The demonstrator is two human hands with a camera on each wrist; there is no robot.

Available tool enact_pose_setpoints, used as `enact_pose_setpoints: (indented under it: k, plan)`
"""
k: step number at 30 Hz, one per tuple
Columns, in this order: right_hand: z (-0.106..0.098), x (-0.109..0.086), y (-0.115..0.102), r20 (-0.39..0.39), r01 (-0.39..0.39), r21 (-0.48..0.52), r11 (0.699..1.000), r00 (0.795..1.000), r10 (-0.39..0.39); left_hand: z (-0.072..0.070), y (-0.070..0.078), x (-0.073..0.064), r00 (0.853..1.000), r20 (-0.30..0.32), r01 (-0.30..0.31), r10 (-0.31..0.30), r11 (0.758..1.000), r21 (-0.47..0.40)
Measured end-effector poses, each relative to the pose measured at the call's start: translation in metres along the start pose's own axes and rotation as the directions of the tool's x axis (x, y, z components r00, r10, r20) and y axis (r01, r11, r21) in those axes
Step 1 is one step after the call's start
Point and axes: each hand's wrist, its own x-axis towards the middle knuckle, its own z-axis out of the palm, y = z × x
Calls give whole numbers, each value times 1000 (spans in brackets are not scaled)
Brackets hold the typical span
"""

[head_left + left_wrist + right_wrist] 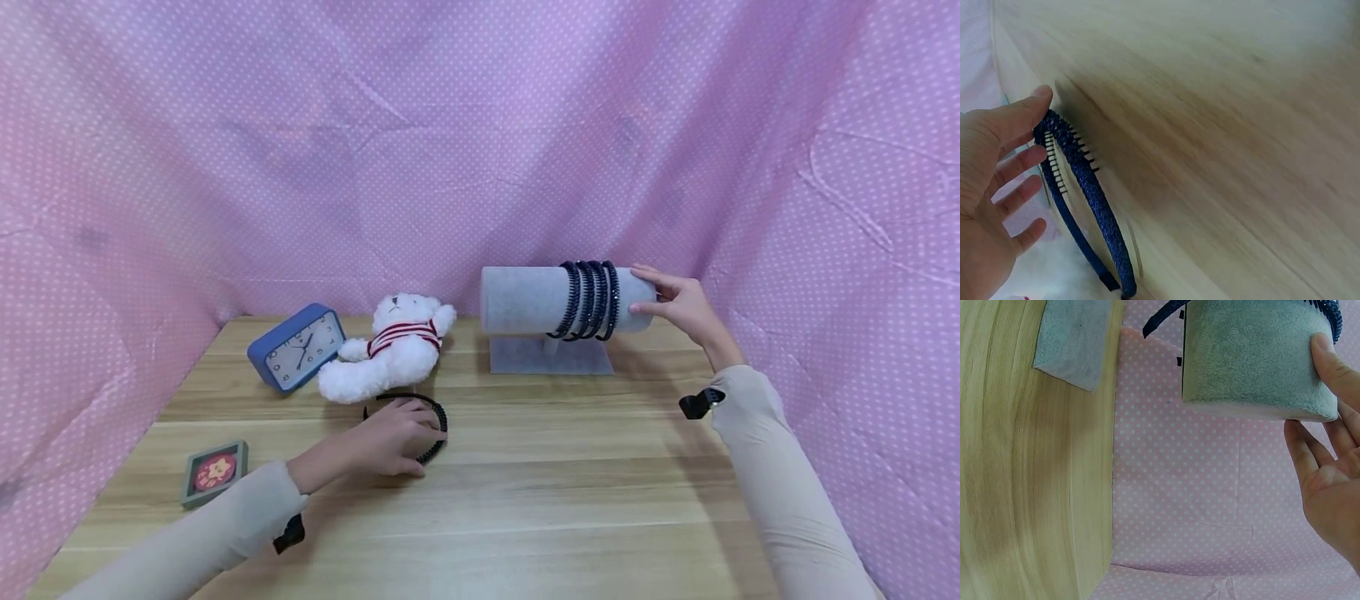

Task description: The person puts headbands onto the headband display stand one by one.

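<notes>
A dark blue toothed headband [1094,187] lies on the table under my left hand [390,437]. In the left wrist view the left thumb and relaxed, spread fingers are around its curved end, fingertips right at the band. My right hand [678,304] holds the right end of a grey plush headband stand [525,300]. In the right wrist view its thumb rests on the roll [1247,362] and its fingers are at the end face. Several dark beaded headbands [590,300] hang around the roll's right half.
A white teddy bear [405,362] in a red-striped top lies just behind the loose headband. Left of it is a blue clock [300,346], tilted. A small green-grey frame with a star [215,472] lies at the left. Pink dotted cloth [480,150] surrounds the wooden table [562,483].
</notes>
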Motion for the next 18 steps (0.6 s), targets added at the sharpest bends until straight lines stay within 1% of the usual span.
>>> enact_pose_setpoints:
  k: [4, 7, 10, 12, 18]
  plan:
    - [-1, 0, 2, 5, 29, 14, 999, 1000, -29, 3, 3, 7, 999, -23, -49, 49, 999, 21]
    - [-1, 2, 4, 6, 34, 11, 999, 999, -34, 4, 6, 12, 998, -29, -62, 62, 998, -6]
    - [-1, 2, 4, 1, 19, 18, 1000, 1000, -19, 5, 9, 17, 998, -27, -62, 61, 998, -24]
    - [0, 2, 4, 3, 14, 15, 1000, 1000, -14, 5, 11, 21, 998, -15, -55, 54, 998, -37]
    - [-1, 1, 5, 8, 12, 30, 999, 1000, -12, 7, 16, 30, 997, 39, -68, 72, 994, -86]
